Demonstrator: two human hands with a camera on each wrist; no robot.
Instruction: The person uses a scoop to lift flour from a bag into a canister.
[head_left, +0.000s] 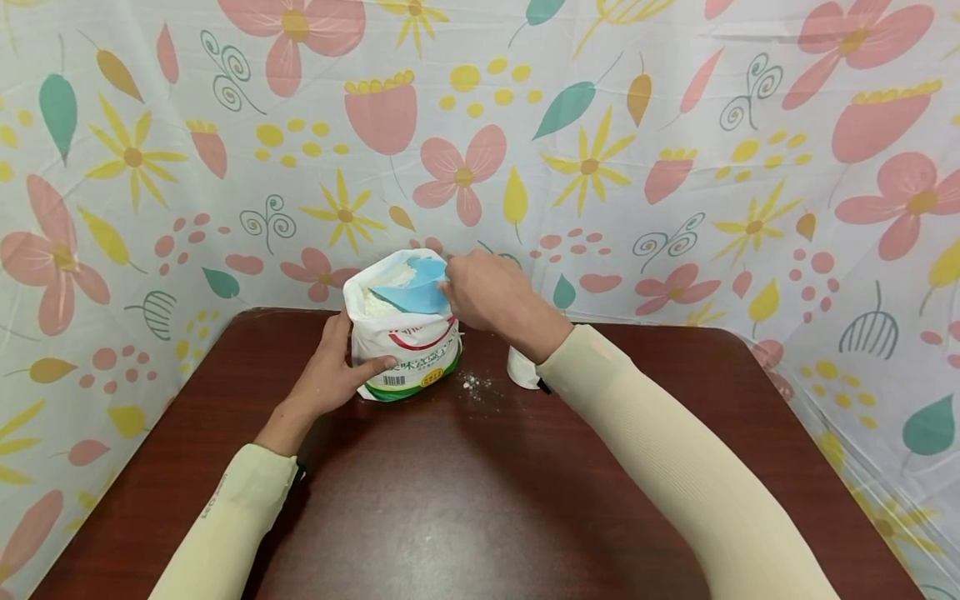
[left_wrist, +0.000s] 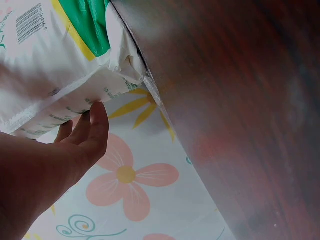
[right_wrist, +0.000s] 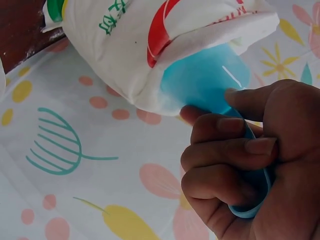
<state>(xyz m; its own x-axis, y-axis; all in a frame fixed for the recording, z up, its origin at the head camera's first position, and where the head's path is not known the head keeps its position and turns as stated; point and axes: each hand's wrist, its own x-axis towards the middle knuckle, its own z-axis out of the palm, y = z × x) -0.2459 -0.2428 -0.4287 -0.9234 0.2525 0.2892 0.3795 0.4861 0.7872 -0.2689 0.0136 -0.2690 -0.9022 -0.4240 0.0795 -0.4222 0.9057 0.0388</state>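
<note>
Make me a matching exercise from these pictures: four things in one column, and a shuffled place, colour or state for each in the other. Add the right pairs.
Things:
1. scoop
2. left grip
3. spilled powder
4. table

Descriptions:
A. dark reddish-brown
B. scattered beside the bag
C. blue, held in the right grip
D. holding the bag's side

Pairs: 1-C, 2-D, 3-B, 4-A

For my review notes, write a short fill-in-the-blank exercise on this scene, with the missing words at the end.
1. The right hand grips a scoop whose colour is ____.
2. The left hand holds the bag, whose wide band near the base is ____.
3. In the head view, powder spilled on the table lies to the bag's ____.

Missing words: blue; green; right.
</note>
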